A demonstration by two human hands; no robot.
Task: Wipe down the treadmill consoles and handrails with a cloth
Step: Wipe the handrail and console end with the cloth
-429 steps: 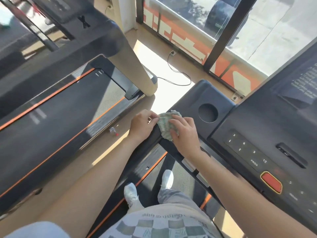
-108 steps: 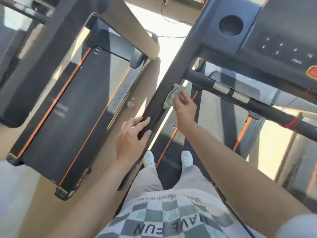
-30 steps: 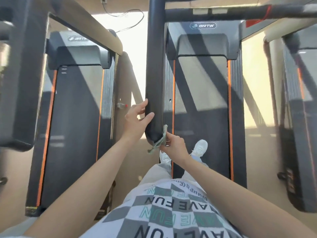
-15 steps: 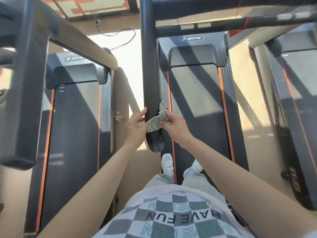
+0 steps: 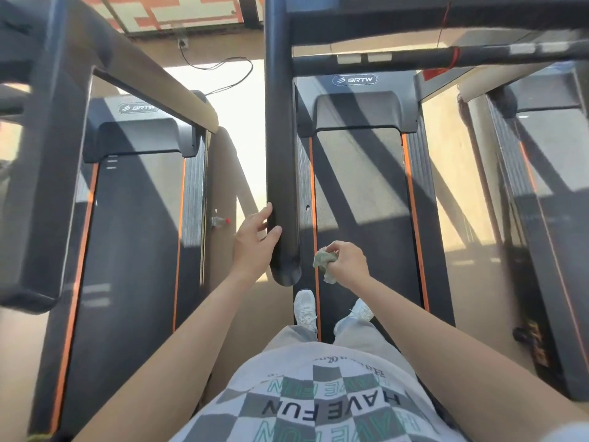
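Fingers (image 5: 265,214) of left hand (image 5: 253,247): loosely spread, uncurled. One fingertip and the thumb tip touch the left face of the handrail (image 5: 282,173), not wrapped round it.

Fingers of right hand (image 5: 349,263): curled, pinching a bunched pale-green cloth (image 5: 324,261); a loose corner hangs below the fist.

Cloth location: just right of the handrail's rounded near end, apart from it, over the left edge of the belt (image 5: 360,199).

Handrail: black, thick, running far to near, centre-left of view.

Front crossbar (image 5: 414,57): black, far side, two pale grip pads; red cord (image 5: 456,55) tied on at right.

White shoes (image 5: 304,309): one pair, on the near end of the deck, below the hands.

Neighbouring treadmill (image 5: 137,224): left, orange-edged belt.

Second treadmill (image 5: 554,224): right edge, partly seen.

Small bottle (image 5: 220,221): red cap, lying on the floor between the neighbouring treadmill and the handrail.

Cable (image 5: 223,71): black, on the sunlit far floor.
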